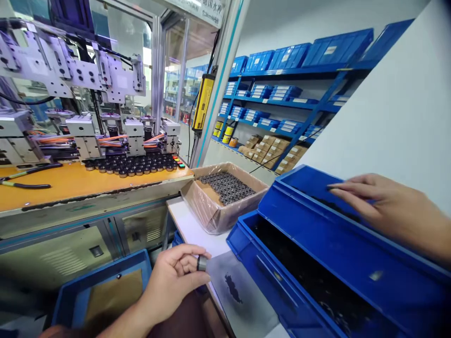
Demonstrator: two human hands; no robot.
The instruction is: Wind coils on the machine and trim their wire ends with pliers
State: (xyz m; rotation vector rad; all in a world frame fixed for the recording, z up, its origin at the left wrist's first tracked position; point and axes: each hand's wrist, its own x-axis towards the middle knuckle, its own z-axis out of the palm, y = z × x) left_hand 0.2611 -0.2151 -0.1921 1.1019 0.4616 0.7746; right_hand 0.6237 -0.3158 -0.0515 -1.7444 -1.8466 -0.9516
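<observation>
My left hand pinches a small grey metal ring with a dark edge between thumb and fingers, over the front edge of the white side table. Above the upper blue bin on the right, my right hand is closed in a pinch. A tiny dark part shows at its fingertips; its kind is too small to make out. Black pieces lie inside that bin, mostly hidden by its wall. The lower blue bin in front of it holds dark parts too.
A plastic-lined carton of dark ring-shaped parts stands behind the bins. Rows of black parts and pliers lie on the orange machine bench. A blue tray with cardboard sits low at left. Shelves stand behind.
</observation>
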